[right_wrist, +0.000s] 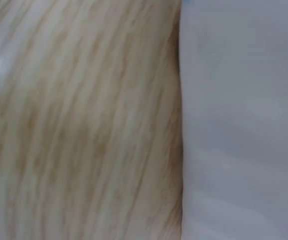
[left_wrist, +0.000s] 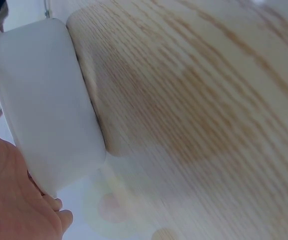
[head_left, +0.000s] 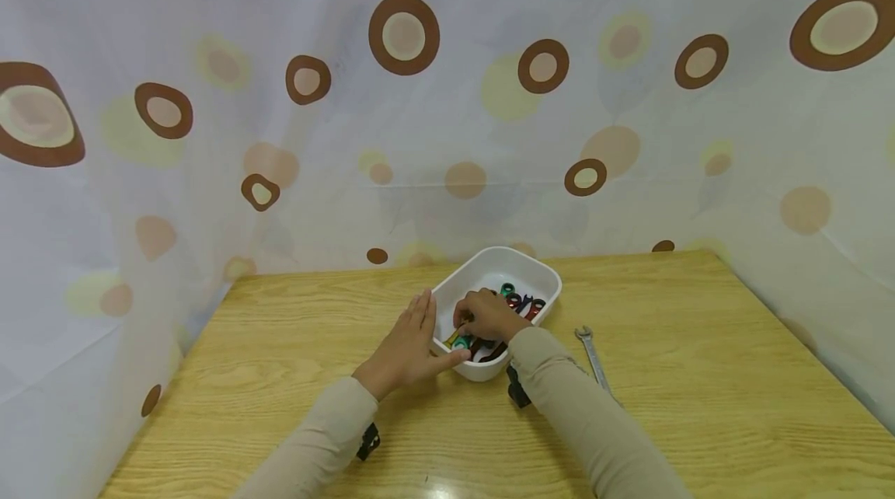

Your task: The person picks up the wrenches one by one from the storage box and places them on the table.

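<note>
The gold wrench sits in the near-left end of the white tray, and your right hand seems to be pinching it: the fingers are curled in narrow over it, though your palm hides part of the grip. Your left hand is spread wide, its fingers straight along the tray's left rim and its thumb reaching over the near corner, so it looks to be steadying the tray on the wooden table. Judging how far along you are, you have one silver wrench lying outside, to the right of the tray, while the gold one and the other coloured wrenches are all inside, bunched together, with red, green and purple among them. So most of the handling appears left to do; whether the silver one was taken out or has yet to go in, you cannot tell from here. Your right wrist view does not show those fingers at all.
</note>
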A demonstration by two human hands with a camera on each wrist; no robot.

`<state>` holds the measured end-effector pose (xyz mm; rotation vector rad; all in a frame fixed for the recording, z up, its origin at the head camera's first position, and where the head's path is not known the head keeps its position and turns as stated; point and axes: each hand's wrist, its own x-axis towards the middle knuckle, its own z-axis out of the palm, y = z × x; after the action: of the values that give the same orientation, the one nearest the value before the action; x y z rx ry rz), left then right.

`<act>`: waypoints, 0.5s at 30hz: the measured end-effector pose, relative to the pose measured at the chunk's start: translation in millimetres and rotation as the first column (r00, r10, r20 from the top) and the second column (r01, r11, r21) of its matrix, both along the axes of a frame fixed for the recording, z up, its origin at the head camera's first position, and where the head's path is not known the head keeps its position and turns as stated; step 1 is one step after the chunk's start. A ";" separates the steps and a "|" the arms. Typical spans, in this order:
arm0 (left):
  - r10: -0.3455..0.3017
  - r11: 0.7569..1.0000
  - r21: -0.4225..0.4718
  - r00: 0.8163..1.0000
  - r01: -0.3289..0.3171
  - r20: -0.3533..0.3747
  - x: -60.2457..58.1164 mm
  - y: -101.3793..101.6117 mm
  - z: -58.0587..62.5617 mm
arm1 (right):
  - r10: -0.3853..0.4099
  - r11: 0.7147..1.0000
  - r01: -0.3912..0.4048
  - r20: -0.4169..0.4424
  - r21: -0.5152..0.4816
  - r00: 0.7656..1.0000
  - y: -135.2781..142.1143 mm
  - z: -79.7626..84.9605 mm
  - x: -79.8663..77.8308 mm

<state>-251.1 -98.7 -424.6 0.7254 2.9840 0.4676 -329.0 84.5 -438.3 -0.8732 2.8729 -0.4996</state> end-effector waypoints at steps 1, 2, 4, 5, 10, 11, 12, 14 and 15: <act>0.000 1.000 0.000 1.000 0.000 0.001 0.0 -0.2 0.1 | 0.011 1.000 -0.011 -0.010 0.016 1.000 -0.1 0.4 0.4; -0.001 1.000 0.000 1.000 0.001 0.000 0.0 -0.3 0.2 | 0.020 0.999 -0.019 -0.019 0.031 1.000 -0.3 0.8 0.8; -0.005 1.000 0.003 1.000 0.005 -0.003 -0.3 -0.3 0.5 | 0.034 0.998 -0.032 -0.031 0.056 0.999 -0.1 1.0 1.1; -0.008 1.000 0.005 1.000 0.008 -0.002 -0.5 -0.3 0.7 | 0.039 0.997 -0.036 -0.035 0.067 0.999 -0.2 1.0 1.0; -0.010 1.000 0.012 1.000 0.010 0.003 -1.6 -0.5 0.6 | 0.060 0.996 -0.055 -0.060 0.074 0.996 -0.3 -1.5 -1.0; -0.009 1.000 0.010 1.000 0.009 0.004 -1.7 -0.6 0.3 | 0.065 0.996 -0.061 -0.061 0.071 0.996 -0.4 -2.1 -1.2; -0.007 1.000 0.006 1.000 0.007 0.005 -2.0 -0.8 -0.2 | 0.073 0.996 -0.068 -0.069 0.066 0.995 -0.4 -2.7 -1.4; -0.004 1.000 -0.003 1.000 0.004 0.005 -2.7 -1.4 -1.3 | 0.087 0.995 -0.083 -0.088 0.049 0.992 -0.8 -3.3 -1.3; -0.002 1.000 -0.006 1.000 0.002 0.004 -2.8 -1.7 -1.6 | 0.094 0.995 -0.090 -0.099 0.039 0.991 -1.2 -3.1 -1.2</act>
<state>-253.9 -100.4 -426.2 0.7259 2.9798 0.4592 -330.2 83.2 -441.3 -1.0487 2.9036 -0.4073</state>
